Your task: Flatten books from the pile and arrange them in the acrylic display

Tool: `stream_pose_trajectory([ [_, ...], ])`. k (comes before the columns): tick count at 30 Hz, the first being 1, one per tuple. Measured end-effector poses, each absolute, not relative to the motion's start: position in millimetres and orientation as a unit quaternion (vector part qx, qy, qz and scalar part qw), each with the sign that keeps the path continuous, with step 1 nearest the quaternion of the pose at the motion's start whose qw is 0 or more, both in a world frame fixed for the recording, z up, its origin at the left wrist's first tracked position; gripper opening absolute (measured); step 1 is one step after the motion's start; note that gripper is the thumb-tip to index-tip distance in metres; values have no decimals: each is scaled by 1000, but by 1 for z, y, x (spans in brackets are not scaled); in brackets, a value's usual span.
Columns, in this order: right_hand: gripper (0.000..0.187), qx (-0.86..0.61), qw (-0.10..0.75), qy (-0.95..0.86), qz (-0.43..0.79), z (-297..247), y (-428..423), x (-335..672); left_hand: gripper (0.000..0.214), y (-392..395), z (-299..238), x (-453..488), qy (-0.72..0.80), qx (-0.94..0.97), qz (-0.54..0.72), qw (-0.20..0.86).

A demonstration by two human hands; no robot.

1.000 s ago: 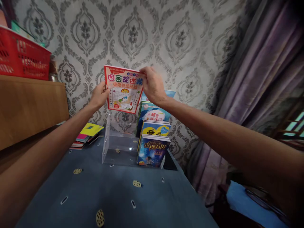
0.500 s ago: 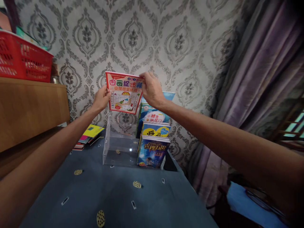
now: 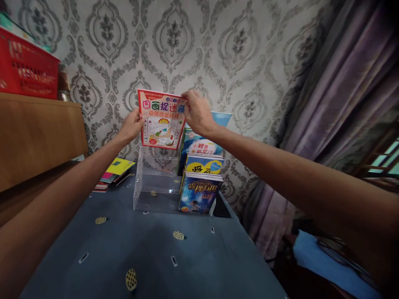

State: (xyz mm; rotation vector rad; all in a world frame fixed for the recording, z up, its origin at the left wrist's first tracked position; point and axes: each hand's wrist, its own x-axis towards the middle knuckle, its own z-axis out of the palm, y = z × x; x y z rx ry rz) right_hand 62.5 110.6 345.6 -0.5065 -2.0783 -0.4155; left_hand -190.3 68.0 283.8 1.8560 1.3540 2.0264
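Both my hands hold up a thin red-bordered picture book (image 3: pixel 160 119) in front of the patterned wall. My left hand (image 3: pixel 132 124) grips its left edge, fingers closed on it. At the top right corner my right hand (image 3: pixel 196 111) pinches the book. The book hangs upright above the empty left half of a clear acrylic book stand (image 3: pixel 154 187). The stand's right half holds several books in stepped rows, with a dark blue one (image 3: pixel 199 194) at the front and a yellow and blue one (image 3: pixel 204 164) behind it.
A pile of flat books (image 3: pixel 114 172) with a yellow one on top lies left of the stand on the blue tablecloth (image 3: pixel 156 253). A wooden cabinet (image 3: pixel 37 137) with a red basket (image 3: pixel 26 68) stands at left. Purple curtains (image 3: pixel 336 95) hang at right.
The picture book and both hands have stayed above the stand, shifting only slightly as my head moved; the grips are the same.
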Motion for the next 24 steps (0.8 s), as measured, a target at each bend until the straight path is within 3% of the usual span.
stream_pose_trajectory([
  [9, 25, -216, 436, -855, -179, 358, 128, 44, 16, 91, 278, -196, 490, 558, 667, 68],
  [16, 18, -215, 378, -882, -183, 352, 142, 44, 24, 101, 256, -196, 516, 554, 649, 82],
  [24, 31, -192, 393, -880, -184, 339, 122, 64, 17, 107, 248, -199, 524, 547, 648, 77],
])
